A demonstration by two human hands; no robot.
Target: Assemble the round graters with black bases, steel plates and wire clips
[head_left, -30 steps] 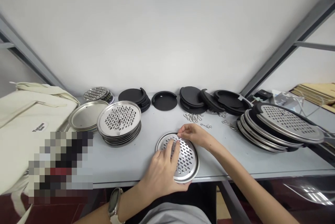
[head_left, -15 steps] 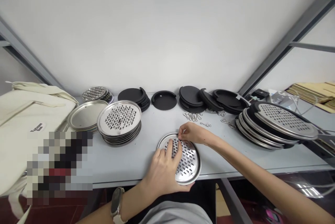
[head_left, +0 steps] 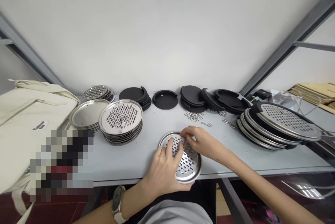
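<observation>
Two hands [head_left: 163, 171] [head_left: 202, 143] are handling one grater plate [head_left: 190, 168], beside three grater stacks [head_left: 120, 117], one plain steel stack [head_left: 89, 113] and one lone black disc [head_left: 165, 100].

This looks like a small assembly workshop. Stacks of steel grater plates [head_left: 120, 117], black plastic lids [head_left: 165, 100] and loose wire hooks [head_left: 193, 116] fill the tabletop [head_left: 131, 164].

"What's the grater [head_left: 190, 171] made of?"
"Glossy punched steel."
"And the discs [head_left: 165, 100]?"
"Matt black plastic."
"The bag [head_left: 31, 112]?"
"Soft cream cloth."
"The desk [head_left: 142, 163]?"
"Smooth, pale, faintly sheened."
</observation>
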